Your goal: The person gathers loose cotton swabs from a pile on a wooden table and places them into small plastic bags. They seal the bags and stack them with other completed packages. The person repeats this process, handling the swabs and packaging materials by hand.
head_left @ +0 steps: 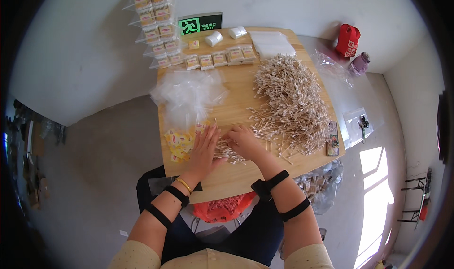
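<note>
On the wooden table (246, 91), both hands are at a small bunch of cotton swabs (228, 153) near the front edge. My left hand (204, 148) lies along the left side of the bunch, its fingers stretched out and pointing away from me. From the right, my right hand (243, 140) curls its fingers down onto the same swabs; its fingertips are partly hidden. A large heap of loose swabs (293, 101) covers the table's right side. Left of my left hand lie small yellow printed cards (178, 143). Beyond them is a pile of clear plastic bags (189, 91).
Filled swab packs (219, 58) line the back, beside tall stacks of packs (158, 30). Two white rolls (214, 38) and flat plastic sheets (272, 43) sit behind. A phone (332, 139) lies at the right edge. Under the front edge is a red bag (222, 211).
</note>
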### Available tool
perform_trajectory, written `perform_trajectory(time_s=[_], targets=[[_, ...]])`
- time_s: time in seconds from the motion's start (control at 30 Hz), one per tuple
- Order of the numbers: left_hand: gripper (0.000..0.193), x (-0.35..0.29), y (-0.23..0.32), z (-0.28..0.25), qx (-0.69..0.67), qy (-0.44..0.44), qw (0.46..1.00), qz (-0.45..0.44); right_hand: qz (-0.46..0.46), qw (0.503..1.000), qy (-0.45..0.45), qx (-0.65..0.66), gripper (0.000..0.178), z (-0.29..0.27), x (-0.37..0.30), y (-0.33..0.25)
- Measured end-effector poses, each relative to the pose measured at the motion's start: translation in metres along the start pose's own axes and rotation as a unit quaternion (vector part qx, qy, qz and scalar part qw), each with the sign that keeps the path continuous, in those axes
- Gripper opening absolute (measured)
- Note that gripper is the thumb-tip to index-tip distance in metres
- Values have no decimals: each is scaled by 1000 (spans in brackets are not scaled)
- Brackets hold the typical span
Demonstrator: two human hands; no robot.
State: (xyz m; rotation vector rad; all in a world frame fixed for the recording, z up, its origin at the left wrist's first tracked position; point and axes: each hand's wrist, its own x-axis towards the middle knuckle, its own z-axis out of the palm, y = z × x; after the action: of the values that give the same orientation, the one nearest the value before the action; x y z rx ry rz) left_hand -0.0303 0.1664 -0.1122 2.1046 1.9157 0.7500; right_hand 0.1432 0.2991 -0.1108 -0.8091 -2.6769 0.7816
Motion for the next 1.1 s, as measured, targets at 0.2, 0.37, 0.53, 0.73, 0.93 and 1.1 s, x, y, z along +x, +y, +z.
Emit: perform_trajectory(time_s=[0.2, 0.37, 0.53, 0.73, 0.93, 1.1], targets=[[78, 10, -5, 12, 24, -63, 998, 21, -14, 991, 110, -71, 26, -12, -32, 8], [66, 6, 1, 15, -21, -47, 999, 12, 2, 991, 115, -61, 21, -21, -37, 32], [58, -11, 4, 25, -58, -21, 998, 24, 10, 987, 150, -63, 18, -27, -34, 49], [71, -13, 19, 13, -21, 12, 1000, 18, 0, 980, 187, -64, 20, -37, -36, 32], [92, 7, 21, 2, -40, -18, 999, -9, 120, 974, 194, 2, 30, -31, -71, 4], [97, 14, 25, 16, -54, -5, 998, 40, 108, 977, 185, 12, 43, -22, -86, -5]])
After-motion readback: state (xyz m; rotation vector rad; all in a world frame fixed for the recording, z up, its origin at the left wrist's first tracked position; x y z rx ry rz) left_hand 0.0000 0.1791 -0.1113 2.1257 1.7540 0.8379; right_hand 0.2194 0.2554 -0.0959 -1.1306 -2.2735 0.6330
